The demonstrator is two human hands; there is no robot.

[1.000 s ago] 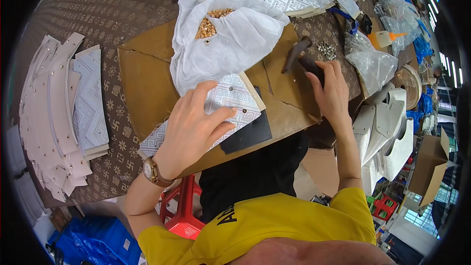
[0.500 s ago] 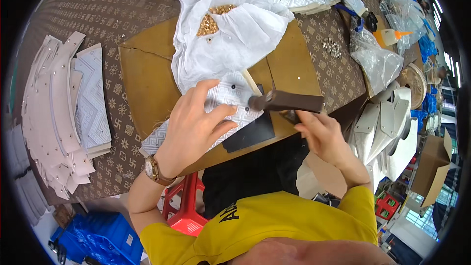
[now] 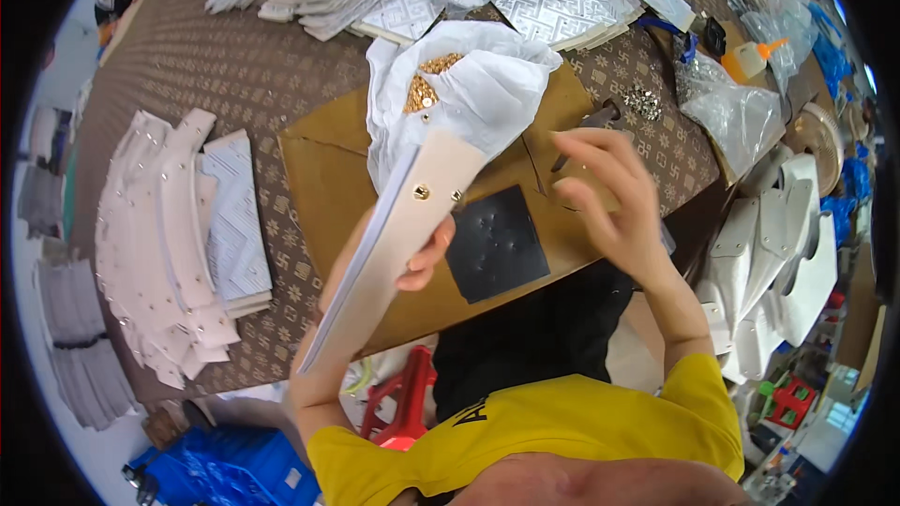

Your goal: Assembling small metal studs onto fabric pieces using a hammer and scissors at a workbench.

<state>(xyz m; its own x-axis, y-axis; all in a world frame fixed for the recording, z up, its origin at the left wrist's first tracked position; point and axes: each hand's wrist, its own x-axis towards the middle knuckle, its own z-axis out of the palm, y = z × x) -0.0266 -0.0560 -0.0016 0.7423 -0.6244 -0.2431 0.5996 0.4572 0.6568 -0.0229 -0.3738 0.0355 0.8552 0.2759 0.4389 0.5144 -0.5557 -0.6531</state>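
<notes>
My left hand (image 3: 431,258) grips a long pale pink strip (image 3: 392,225), raised and tilted above the table, fingers curled round its right edge. Two gold-coloured metal studs show near the strip's upper end. To its right, my right hand (image 3: 614,201) is open with fingers apart, holding nothing. Just beyond those fingers lies a hammer (image 3: 600,119), partly hidden by the hand. Between the hands a black square pad (image 3: 497,245) with small dents rests on a brown board (image 3: 323,173). A white cloth bag (image 3: 497,84) holding small gold-coloured metal pieces sits behind the strip.
Studded pink strips (image 3: 159,253) are stacked at the left, beside patterned pieces (image 3: 239,225). More patterned pieces (image 3: 572,0) line the far side. Silvery metal bits (image 3: 643,101), a glue bottle (image 3: 747,62) and clear plastic bags (image 3: 736,117) lie at the right. White pieces (image 3: 769,244) hang at the right edge.
My right hand has let go of the hammer, which now lies farther back. My left hand has lifted the strip off the black pad and turned its pink side up.
</notes>
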